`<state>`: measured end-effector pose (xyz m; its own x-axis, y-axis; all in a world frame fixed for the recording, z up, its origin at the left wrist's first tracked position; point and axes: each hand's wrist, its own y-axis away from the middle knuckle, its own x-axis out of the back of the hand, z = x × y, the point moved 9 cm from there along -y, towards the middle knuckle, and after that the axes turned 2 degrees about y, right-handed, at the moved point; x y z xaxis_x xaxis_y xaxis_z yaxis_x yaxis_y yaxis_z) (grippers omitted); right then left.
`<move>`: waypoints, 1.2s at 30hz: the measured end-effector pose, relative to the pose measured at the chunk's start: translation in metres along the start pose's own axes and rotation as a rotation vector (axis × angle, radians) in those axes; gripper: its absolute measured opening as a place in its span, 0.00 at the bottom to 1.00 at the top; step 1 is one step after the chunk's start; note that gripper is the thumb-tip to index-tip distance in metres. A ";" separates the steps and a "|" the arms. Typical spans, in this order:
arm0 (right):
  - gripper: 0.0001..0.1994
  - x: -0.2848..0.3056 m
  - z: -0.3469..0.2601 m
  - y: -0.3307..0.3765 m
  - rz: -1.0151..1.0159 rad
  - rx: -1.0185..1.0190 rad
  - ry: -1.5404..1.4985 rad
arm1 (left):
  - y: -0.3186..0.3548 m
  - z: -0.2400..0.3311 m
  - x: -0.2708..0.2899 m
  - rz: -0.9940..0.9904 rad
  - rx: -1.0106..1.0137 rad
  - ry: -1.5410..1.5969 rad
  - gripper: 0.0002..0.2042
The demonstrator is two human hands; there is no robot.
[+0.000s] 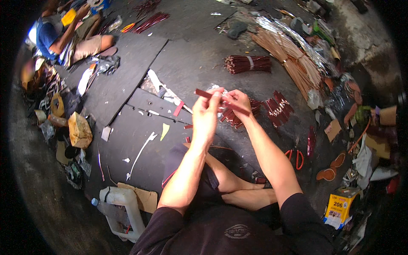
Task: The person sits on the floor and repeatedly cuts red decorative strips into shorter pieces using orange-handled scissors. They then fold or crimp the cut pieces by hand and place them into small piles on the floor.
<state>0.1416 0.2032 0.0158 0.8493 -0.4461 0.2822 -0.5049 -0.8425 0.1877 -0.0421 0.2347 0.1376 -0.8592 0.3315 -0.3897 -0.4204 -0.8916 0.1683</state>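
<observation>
Both hands are raised close together over my crossed legs. My left hand (206, 108) pinches a dark red strap (203, 93), whose end sticks out to the left past the fingers. My right hand (240, 101) is closed on a dark red strap piece (239, 108) that slants down across its palm side. Something silvery shows between the hands; whether one strap or two are held, I cannot tell. Behind and beside my right hand lies a pile of similar dark red straps (231, 118), partly hidden. More straps with silvery middles (278, 109) lie in a row to the right.
A tied bundle of dark red strips (248, 64) lies farther off, near long tan strips (293, 59). Red-handled scissors (299, 159), sandal pieces (331, 168) and a yellow can (340, 208) are at right. A white jug (114, 195) stands at left. Another person (63, 40) sits far left.
</observation>
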 end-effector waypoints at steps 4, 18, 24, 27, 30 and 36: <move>0.11 0.042 -0.035 0.064 0.107 -0.011 -0.210 | 0.015 -0.013 -0.011 -0.075 0.080 -0.252 0.14; 0.20 0.115 -0.105 0.257 0.130 0.317 -0.047 | 0.147 -0.102 -0.088 -0.655 0.675 0.270 0.09; 0.22 0.103 -0.116 0.263 -0.046 0.434 0.084 | 0.167 -0.094 -0.087 -0.777 0.732 0.466 0.11; 0.21 0.107 -0.115 0.266 -0.065 0.409 0.042 | 0.173 -0.095 -0.091 -0.800 0.798 0.535 0.11; 0.19 0.113 -0.124 0.268 -0.084 0.432 0.091 | 0.176 -0.096 -0.094 -0.789 0.836 0.539 0.11; 0.18 0.119 -0.133 0.271 -0.100 0.474 0.123 | 0.182 -0.091 -0.101 -0.832 0.854 0.592 0.10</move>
<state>0.0858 -0.0384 0.2251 0.8509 -0.3413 0.3993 -0.2719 -0.9366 -0.2210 -0.0050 0.0109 0.1258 -0.0944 0.3028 -0.9484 -0.9917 0.0546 0.1162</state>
